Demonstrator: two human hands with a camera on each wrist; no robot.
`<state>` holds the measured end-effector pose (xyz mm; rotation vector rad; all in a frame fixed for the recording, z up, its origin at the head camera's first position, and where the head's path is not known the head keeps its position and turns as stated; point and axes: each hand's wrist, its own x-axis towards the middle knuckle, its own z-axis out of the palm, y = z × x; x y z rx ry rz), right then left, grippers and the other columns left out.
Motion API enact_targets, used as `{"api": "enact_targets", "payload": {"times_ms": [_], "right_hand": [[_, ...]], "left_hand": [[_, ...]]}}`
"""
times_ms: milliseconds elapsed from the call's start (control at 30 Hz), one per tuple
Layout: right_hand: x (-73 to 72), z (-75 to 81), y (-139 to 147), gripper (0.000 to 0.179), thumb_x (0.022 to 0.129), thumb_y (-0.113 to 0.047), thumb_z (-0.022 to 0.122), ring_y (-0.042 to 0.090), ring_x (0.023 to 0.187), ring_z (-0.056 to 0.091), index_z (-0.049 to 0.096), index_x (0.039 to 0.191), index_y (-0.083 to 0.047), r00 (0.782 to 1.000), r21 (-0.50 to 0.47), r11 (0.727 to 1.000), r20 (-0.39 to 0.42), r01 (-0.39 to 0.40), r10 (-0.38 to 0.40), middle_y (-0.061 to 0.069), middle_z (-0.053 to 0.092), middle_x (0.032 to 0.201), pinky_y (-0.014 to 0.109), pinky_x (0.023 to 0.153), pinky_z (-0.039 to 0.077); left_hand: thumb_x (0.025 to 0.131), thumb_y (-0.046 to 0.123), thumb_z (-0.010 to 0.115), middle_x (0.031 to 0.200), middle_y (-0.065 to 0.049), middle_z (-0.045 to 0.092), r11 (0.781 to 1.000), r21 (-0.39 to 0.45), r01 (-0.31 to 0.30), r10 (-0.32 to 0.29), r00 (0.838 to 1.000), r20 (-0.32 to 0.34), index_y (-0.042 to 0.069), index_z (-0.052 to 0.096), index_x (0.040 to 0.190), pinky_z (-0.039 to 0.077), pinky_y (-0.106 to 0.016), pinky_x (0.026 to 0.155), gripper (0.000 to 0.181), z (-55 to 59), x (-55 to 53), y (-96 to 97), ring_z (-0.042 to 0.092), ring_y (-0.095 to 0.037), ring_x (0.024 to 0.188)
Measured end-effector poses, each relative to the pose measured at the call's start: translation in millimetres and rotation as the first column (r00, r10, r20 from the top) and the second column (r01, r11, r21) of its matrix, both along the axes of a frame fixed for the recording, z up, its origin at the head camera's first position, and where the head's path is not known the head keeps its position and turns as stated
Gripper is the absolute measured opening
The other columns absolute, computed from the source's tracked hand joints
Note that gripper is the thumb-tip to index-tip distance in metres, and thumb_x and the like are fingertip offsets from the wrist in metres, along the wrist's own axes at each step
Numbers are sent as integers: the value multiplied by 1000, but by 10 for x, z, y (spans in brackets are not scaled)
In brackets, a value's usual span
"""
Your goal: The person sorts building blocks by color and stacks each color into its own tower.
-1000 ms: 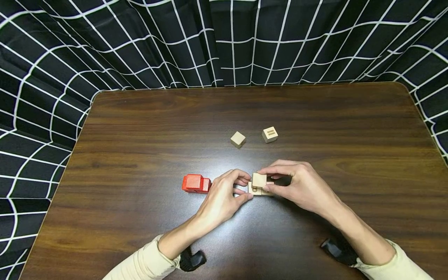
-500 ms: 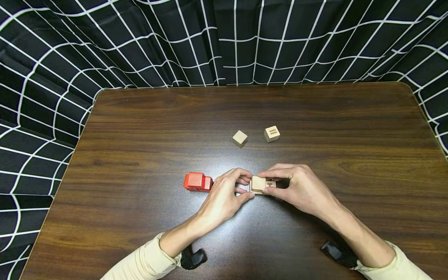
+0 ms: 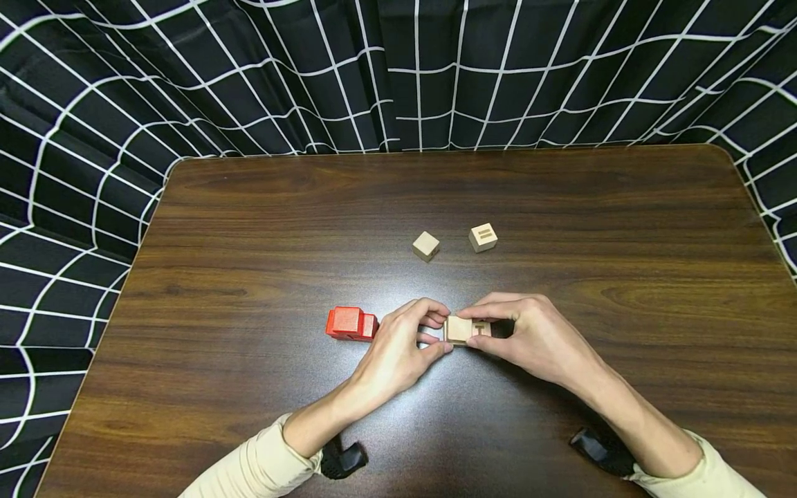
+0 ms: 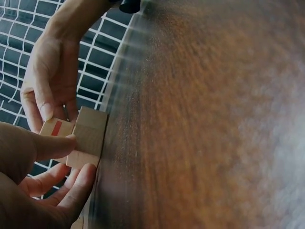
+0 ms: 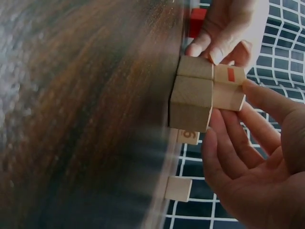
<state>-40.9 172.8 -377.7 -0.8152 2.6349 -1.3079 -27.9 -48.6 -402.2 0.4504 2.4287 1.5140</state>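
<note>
Two wooden blocks stand side by side on the table, with a third wooden block (image 3: pixel 459 330) on top of the left one. The upper block shows a plain top and a red bar on one side in both wrist views. My right hand (image 3: pixel 529 335) pinches this upper block between thumb and fingers. My left hand (image 3: pixel 401 342) has thumb and fingertips at the left end of the lower left block (image 5: pixel 195 67), gripping it at its edges. The lower right block (image 5: pixel 191 102) shows a dark printed mark on top in the head view, partly behind my right fingers.
A red toy truck-shaped block (image 3: pixel 351 323) sits just left of my left hand. Farther back on the brown table (image 3: pixel 249 228) lie a plain wooden block (image 3: pixel 426 245) and one with an equals-like mark (image 3: pixel 483 237). A black grid curtain (image 3: pixel 498 76) hangs behind.
My right hand has lowered the upper block onto the lower left block and drawn slightly toward me. My left hand has kept its place beside the lower blocks.
</note>
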Motion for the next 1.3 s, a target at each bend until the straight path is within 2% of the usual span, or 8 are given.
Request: {"api": "enact_targets", "payload": {"times_ms": [267, 567, 800, 967, 1300], "right_hand": [[-8, -11, -21, 34, 78, -3, 83, 8, 82, 65, 77, 108, -18, 1000, -26, 1000, -14, -12, 12, -16, 70, 98, 23, 66, 53], [-11, -29, -31, 34, 76, -2, 84, 9, 84, 66, 77, 106, -16, 1000, -38, 999, -18, -16, 15, -14, 71, 99, 24, 67, 54], [-24, -18, -21, 38, 75, -4, 85, 8, 88, 66, 75, 110, -12, 1000, -18, 1000, -30, -9, 9, -12, 71, 101, 22, 76, 54], [-66, 44, -3, 39, 77, -9, 85, 6, 98, 66, 74, 115, -13, 1000, 15, 1000, -8, 15, -15, -13, 71, 105, 17, 86, 51], [-215, 229, 54, 38, 77, -10, 86, 9, 97, 66, 74, 112, -18, 996, 34, 999, -85, 38, -35, -10, 71, 106, 20, 83, 53]], "left_hand": [[81, 4, 81, 104, -1, 67, 999, -37, 10, -11, 1000, -28, 11, 65, 110, 56, -15, 75, 34, -1, -1, -10, 70, -13, 88], [81, 5, 82, 104, -1, 67, 999, -41, 0, -1, 1000, -17, 11, 66, 109, 57, -15, 75, 33, -12, -3, -11, 70, -12, 86], [80, 6, 83, 103, 0, 68, 999, -48, -4, 3, 1000, -16, 11, 66, 108, 57, -16, 74, 33, -16, -6, -7, 71, -11, 84], [80, 6, 83, 102, 0, 68, 999, -48, -4, 3, 1000, -17, 12, 66, 106, 57, -15, 73, 32, -9, -5, -1, 71, -10, 83], [79, 6, 83, 102, -1, 68, 999, -46, -4, 4, 1000, -3, 10, 66, 107, 57, -16, 73, 33, -3, -8, -2, 70, -7, 81]]}}
